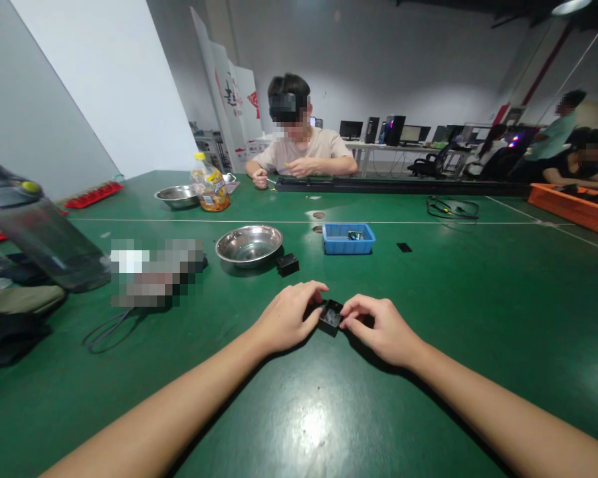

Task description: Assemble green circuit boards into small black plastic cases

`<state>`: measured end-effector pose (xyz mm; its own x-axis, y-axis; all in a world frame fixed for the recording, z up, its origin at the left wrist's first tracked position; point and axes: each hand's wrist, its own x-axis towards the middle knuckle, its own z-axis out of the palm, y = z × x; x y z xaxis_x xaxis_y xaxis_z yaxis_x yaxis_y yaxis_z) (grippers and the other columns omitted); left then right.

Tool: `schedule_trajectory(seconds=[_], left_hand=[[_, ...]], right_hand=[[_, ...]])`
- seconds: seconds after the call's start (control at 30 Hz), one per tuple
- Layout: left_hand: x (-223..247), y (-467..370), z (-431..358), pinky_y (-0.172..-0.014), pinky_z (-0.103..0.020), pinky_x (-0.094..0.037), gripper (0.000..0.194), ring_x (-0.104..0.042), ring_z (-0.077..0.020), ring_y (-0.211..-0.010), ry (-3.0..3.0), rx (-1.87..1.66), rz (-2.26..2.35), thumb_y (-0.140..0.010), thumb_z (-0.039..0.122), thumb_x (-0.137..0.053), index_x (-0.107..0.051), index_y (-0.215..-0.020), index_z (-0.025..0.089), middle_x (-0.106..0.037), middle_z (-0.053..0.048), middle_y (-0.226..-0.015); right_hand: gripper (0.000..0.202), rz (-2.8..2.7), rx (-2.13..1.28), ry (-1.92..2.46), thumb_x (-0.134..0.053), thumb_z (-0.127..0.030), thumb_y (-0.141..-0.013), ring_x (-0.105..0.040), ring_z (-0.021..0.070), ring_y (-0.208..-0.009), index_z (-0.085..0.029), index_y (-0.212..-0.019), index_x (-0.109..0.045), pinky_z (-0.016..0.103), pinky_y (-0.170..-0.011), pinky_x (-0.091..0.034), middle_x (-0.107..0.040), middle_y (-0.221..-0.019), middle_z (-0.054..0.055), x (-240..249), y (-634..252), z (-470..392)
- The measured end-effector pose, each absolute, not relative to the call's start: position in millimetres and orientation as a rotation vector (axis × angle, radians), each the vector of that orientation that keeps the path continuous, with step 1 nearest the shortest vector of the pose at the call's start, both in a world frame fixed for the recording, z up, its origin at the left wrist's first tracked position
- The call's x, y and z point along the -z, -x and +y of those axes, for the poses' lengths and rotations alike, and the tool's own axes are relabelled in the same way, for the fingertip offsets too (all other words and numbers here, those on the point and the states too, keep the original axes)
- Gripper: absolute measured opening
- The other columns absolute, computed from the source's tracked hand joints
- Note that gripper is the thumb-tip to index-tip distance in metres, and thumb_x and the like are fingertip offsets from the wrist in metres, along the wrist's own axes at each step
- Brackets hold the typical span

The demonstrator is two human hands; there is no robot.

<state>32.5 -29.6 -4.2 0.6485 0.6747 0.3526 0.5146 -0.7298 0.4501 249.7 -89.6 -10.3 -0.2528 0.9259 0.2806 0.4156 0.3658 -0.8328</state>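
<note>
A small black open-topped box (331, 317) sits on the green table between my two hands. My left hand (292, 315) grips its left side, the thumb against the near wall and the fingers curved around behind. At the box's right edge, my right hand (381, 328) is closed, with thumb and fingertips pressed against the wall. Whether those fingertips also hold some small part is too fine to see. Inside the box the floor looks greyish and partly shiny. A second black box (288, 264) lies beyond my left hand, beside a metal bowl (249, 245).
A blue bin (349, 247) holding a small electronic part stands ahead, with a flat black piece (404, 247) to its right. Bottle (212, 186), second bowl (177, 196) and cable (452, 209) lie farther off. Across the table sits a person (303, 149). Left stands a large jug (50, 232).
</note>
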Motion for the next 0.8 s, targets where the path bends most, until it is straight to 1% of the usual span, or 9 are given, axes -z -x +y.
schedule_trajectory(seconds=[0.07, 0.17, 0.27, 0.37, 0.47, 0.57, 0.7, 0.73, 0.8], left_hand=[[4, -33, -29, -0.084, -0.038, -0.053, 0.024, -0.068, -0.0228, -0.092, -2.493, -0.76, 1.011, -0.093, 0.02, -0.047, -0.056, -0.115, 0.02, -0.071, -0.006, -0.098], [1, -32, -29, -0.087, -0.038, -0.053, 0.022, -0.068, -0.0227, -0.095, -2.451, -0.764, 0.994, -0.099, 0.027, -0.043, -0.058, -0.113, 0.019, -0.071, -0.007, -0.103], [-1, -32, -30, -0.091, -0.04, -0.053, 0.031, -0.067, -0.0249, -0.1, -2.532, -0.685, 0.865, -0.092, 0.038, -0.061, -0.059, -0.116, 0.02, -0.071, -0.009, -0.11], [1, -32, -31, -0.094, -0.041, -0.052, 0.041, -0.066, -0.026, -0.105, -2.592, -0.656, 0.834, -0.083, 0.03, -0.069, -0.057, -0.122, 0.021, -0.07, -0.009, -0.116], [4, -33, -31, -0.093, -0.041, -0.053, 0.044, -0.066, -0.0245, -0.104, -2.574, -0.686, 0.868, -0.08, 0.014, -0.06, -0.056, -0.123, 0.021, -0.069, -0.008, -0.115], [3, -33, -30, -0.096, -0.042, -0.053, 0.048, -0.064, -0.0249, -0.105, -2.577, -0.667, 0.825, -0.076, 0.011, -0.056, -0.056, -0.123, 0.02, -0.068, -0.009, -0.117], [2, -32, -31, -0.098, -0.044, -0.052, 0.048, -0.063, -0.0255, -0.107, -2.591, -0.643, 0.762, -0.076, 0.011, -0.056, -0.055, -0.123, 0.019, -0.067, -0.009, -0.118], [2, -32, -31, -0.098, -0.044, -0.052, 0.048, -0.064, -0.0256, -0.107, -2.592, -0.641, 0.76, -0.076, 0.012, -0.056, -0.055, -0.123, 0.019, -0.067, -0.009, -0.118], [2, -32, -32, -0.097, -0.044, -0.052, 0.048, -0.064, -0.0257, -0.106, -2.594, -0.639, 0.767, -0.076, 0.012, -0.056, -0.055, -0.123, 0.02, -0.067, -0.009, -0.118]], right_hand=[[0.008, -1.826, -0.84, 1.148, -0.061, -0.015, -0.087, -0.074, 0.0178, -0.077, -0.02, -0.09, -0.067, 0.03, -0.075, -0.055, -0.078, -0.084, 0.003, 10, -249, -90], [0.011, -1.807, -0.818, 1.155, -0.061, -0.014, -0.086, -0.074, 0.0185, -0.081, -0.019, -0.092, -0.069, 0.03, -0.076, -0.055, -0.078, -0.087, 0.004, 8, -249, -89], [0.019, -1.86, -0.831, 1.123, -0.058, -0.009, -0.084, -0.073, 0.0185, -0.083, -0.02, -0.095, -0.07, 0.031, -0.08, -0.055, -0.078, -0.09, 0.004, 7, -250, -89], [0.017, -1.895, -0.763, 1.144, -0.057, -0.011, -0.085, -0.072, 0.0182, -0.081, -0.02, -0.092, -0.07, 0.032, -0.079, -0.054, -0.077, -0.088, 0.003, 9, -250, -88], [0.013, -1.793, -0.592, 1.279, -0.055, -0.015, -0.084, -0.067, 0.0174, -0.073, -0.02, -0.09, -0.066, 0.03, -0.072, -0.052, -0.073, -0.081, 0.002, 14, -251, -83], [0.021, -1.705, -0.423, 1.434, -0.054, -0.016, -0.081, -0.064, 0.0184, -0.073, -0.019, -0.099, -0.063, 0.032, -0.073, -0.053, -0.069, -0.083, 0.003, 21, -251, -75], [0.047, -1.862, -0.157, 1.598, -0.056, -0.019, -0.081, -0.064, 0.027, -0.098, -0.016, -0.128, -0.055, 0.043, -0.09, -0.051, -0.067, -0.101, 0.011, 28, -259, -51], [0.053, -1.887, -0.058, 1.638, -0.057, -0.02, -0.082, -0.062, 0.0302, -0.105, -0.015, -0.134, -0.052, 0.047, -0.093, -0.049, -0.064, -0.112, 0.015, 28, -263, -42], [0.06, -1.876, 0.178, 1.69, -0.058, -0.021, -0.084, -0.056, 0.036, -0.119, -0.012, -0.142, -0.047, 0.051, -0.097, -0.046, -0.052, -0.135, 0.024, 26, -274, -19]])
